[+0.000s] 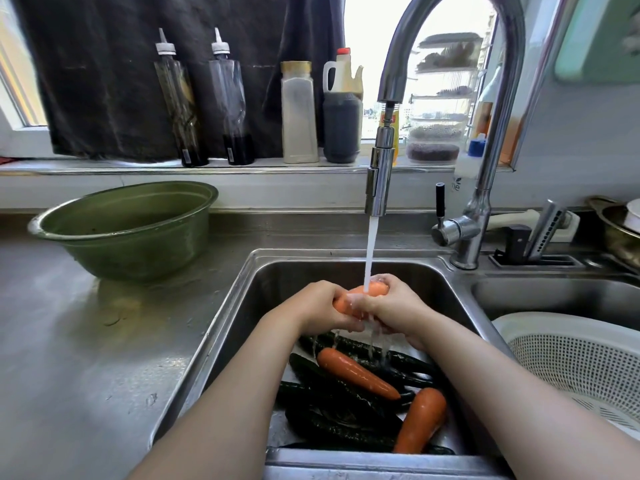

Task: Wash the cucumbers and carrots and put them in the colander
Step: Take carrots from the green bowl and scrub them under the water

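Both hands hold one orange carrot (375, 289) under the running water (370, 251) over the steel sink (242, 292). My left hand (320, 308) grips its left end, and my right hand (394, 308) wraps its right end. Below them, on the sink floor, lie two more carrots (356, 374) (420, 419) on top of several dark green cucumbers (332, 407). A white colander (581, 358) stands in the right basin, and no vegetable shows in it.
The tap (381, 168) arches over the sink from a base at the right. A green basin (124, 230) sits on the steel counter at the left. Bottles and jars line the window sill (242, 168). A knife block (533, 244) and pots stand at the far right.
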`<state>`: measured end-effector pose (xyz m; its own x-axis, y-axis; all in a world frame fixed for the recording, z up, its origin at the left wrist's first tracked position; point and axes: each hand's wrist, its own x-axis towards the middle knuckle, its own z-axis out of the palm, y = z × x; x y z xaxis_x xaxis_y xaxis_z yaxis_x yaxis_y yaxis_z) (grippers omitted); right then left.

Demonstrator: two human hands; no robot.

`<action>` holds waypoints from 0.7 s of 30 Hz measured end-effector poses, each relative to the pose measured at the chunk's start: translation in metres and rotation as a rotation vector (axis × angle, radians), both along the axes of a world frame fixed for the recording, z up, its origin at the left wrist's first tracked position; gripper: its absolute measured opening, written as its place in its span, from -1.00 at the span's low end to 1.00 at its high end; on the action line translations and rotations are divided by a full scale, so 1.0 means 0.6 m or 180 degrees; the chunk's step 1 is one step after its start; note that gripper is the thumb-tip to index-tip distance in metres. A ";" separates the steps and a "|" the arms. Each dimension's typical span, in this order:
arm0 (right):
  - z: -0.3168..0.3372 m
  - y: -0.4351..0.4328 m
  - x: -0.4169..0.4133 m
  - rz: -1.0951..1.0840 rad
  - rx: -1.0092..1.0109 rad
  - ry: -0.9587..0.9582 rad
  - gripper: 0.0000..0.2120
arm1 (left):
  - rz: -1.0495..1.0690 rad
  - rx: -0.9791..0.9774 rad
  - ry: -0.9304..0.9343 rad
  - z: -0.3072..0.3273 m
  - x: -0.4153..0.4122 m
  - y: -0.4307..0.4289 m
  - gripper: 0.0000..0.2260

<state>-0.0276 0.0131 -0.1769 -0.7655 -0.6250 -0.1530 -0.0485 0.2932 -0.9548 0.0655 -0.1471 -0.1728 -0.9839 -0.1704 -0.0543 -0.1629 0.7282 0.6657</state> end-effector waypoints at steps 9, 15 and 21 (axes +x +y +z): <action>0.003 0.000 -0.005 -0.0172 -0.0082 -0.0074 -0.71 | 0.0196 0.0692 -0.0067 0.003 0.000 0.017 -0.60; 0.001 0.008 -0.016 -0.0056 -0.0072 -0.0247 -0.69 | -0.0197 0.1134 -0.0539 -0.008 0.007 -0.018 -0.67; 0.002 0.003 -0.007 -0.0009 -0.0181 -0.0454 -0.61 | 0.0273 0.0617 -0.0143 -0.001 -0.002 0.022 -0.62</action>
<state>-0.0319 0.0150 -0.1756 -0.7404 -0.6335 -0.2247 0.0894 0.2384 -0.9670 0.0642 -0.1337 -0.1737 -0.9621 -0.2356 -0.1375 -0.2513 0.5695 0.7826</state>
